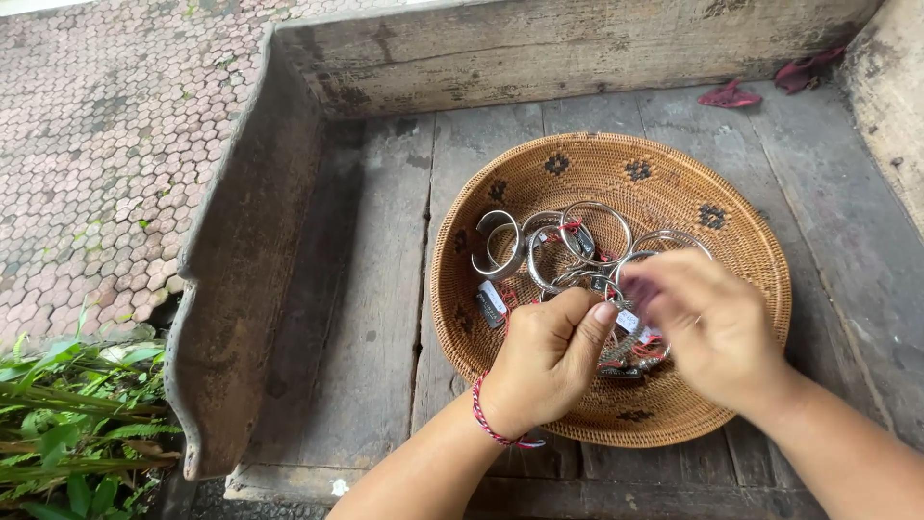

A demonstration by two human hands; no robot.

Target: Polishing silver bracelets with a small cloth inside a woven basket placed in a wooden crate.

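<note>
On a weathered grey wooden bench (pixel 385 289) with a raised back and a curved arm at its left end sits a round, shallow woven basket (pixel 674 173), honey-brown, with small dark diamond patterns woven into its sloping wall. Inside it lies a loose heap of silver bangles (pixel 577 241): several thin rings overlapping one another, and at the left of the heap a broad open silver cuff (pixel 500 246). Thin red strings and small white tags (pixel 493 297) are tied to some of the pieces.

Both hands meet over the near half of the basket, just above the heap. The left hand (pixel 549 356) is curled, thumb and fingertips pinched together around something small at the top of the fist; the item itself is hidden by the fingers. A braided red-and-white bracelet (pixel 486 419) circles that wrist. The right hand (pixel 712 332) reaches in from the right, its fingertips blurred by motion where they meet the left hand's; whether it grips anything cannot be told.

Behind the basket, at the far right corner of the bench seat, lie two dark red petals (pixel 729 94). To the left, beyond the bench arm, is ground paved with small hexagonal stones (pixel 106 144), and green leaves (pixel 67 424) fill the lower left corner.
</note>
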